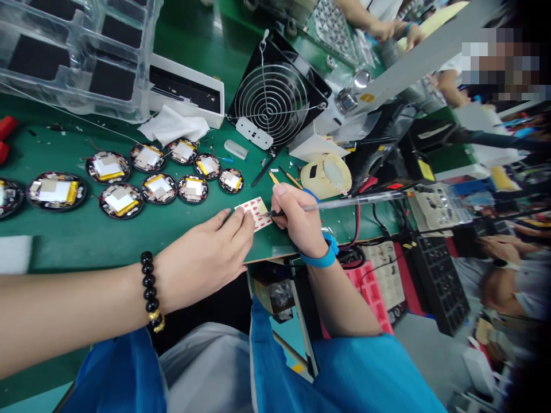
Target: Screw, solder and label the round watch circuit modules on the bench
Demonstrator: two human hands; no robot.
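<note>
A: We've got the left hand point(206, 258) lying flat, fingertips point(241, 221) pinning the near corner of the sticker sheet point(257, 213) to the green surface point(86, 235).

B: And the right hand point(299, 221) is closed around the tweezers point(344, 202), thumb on top, the tip touching the sheet's right edge among the red stickers.

A: The sheet sits right at the front edge of the surface, between both hands. We'd call that the first risk: it's only pinned at one corner, so a sideways pull from the tip could swing it or slide it over the edge.

B: Agreed. And the stickers are small. If the tip digs in too steeply, we could tear one or fold it onto itself. Whether one is already lifted, we can't tell; it's too small to see.

A: Just left, two rows of round units point(159, 188) lie open, boards and batteries up. Our left forearm hangs near them, so a careless sweep could knock one or snag a thin wire.

B: The bead bracelet point(151, 292) could catch too. Behind the sheet there's a tape roll point(326, 175), and a fan point(278, 94) beyond it, both apart from the hands.

A: Another person's hands point(390, 30) work at the far end, well away from ours.
</note>
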